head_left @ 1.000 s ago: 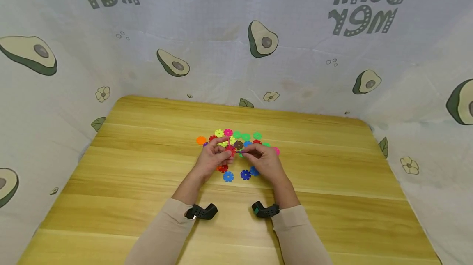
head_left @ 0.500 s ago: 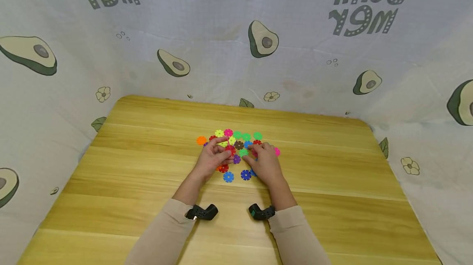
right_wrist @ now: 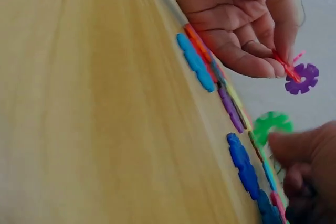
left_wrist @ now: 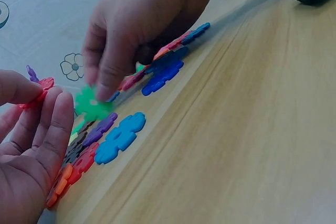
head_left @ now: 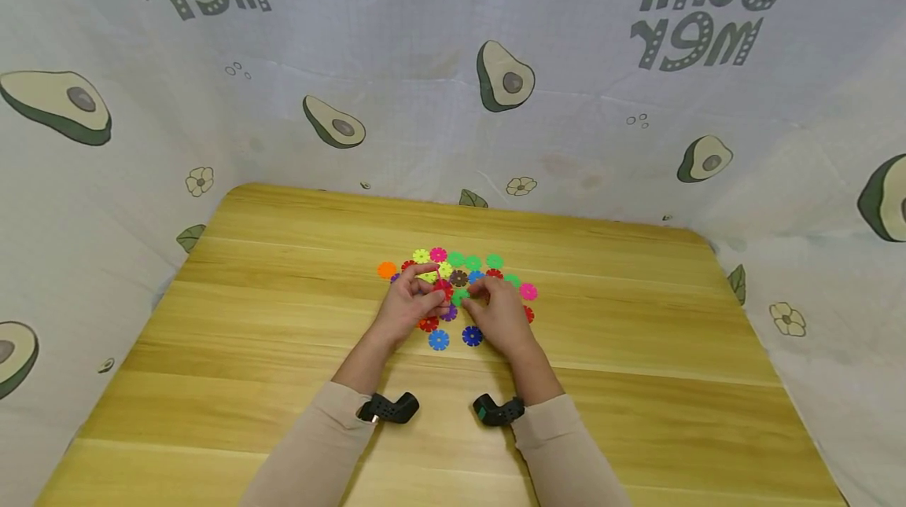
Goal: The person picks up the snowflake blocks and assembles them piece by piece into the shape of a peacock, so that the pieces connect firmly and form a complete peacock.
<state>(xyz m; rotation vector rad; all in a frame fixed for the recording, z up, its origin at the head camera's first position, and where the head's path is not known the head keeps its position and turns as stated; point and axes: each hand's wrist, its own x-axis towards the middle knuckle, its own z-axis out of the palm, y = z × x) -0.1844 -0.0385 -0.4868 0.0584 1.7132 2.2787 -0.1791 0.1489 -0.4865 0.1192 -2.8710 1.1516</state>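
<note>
My left hand (head_left: 406, 307) pinches a red notched plastic disc (head_left: 443, 289) between thumb and fingers, above the loose discs. In the right wrist view a purple notched disc (right_wrist: 311, 76) is slotted onto that red disc, and a bit of pink (right_wrist: 299, 56) sticks up beside it. My right hand (head_left: 504, 317) pinches a green notched disc (left_wrist: 92, 106) between thumb and index finger. It stays a short gap to the right of the red disc, slightly blurred in the wrist views. Part of the right hand's fingers is hidden behind its back in the head view.
Loose notched discs in many colours lie on the wooden table (head_left: 283, 381) under and around both hands. A light blue disc (head_left: 439, 339) and a dark blue disc (head_left: 472, 336) lie nearest me. A pale cloth with avocado prints (head_left: 425, 35) hangs behind the table.
My right hand has let go of the purple disc beside the red one, dipped to the loose discs, and come back left with a green disc. My left hand has barely moved.
</note>
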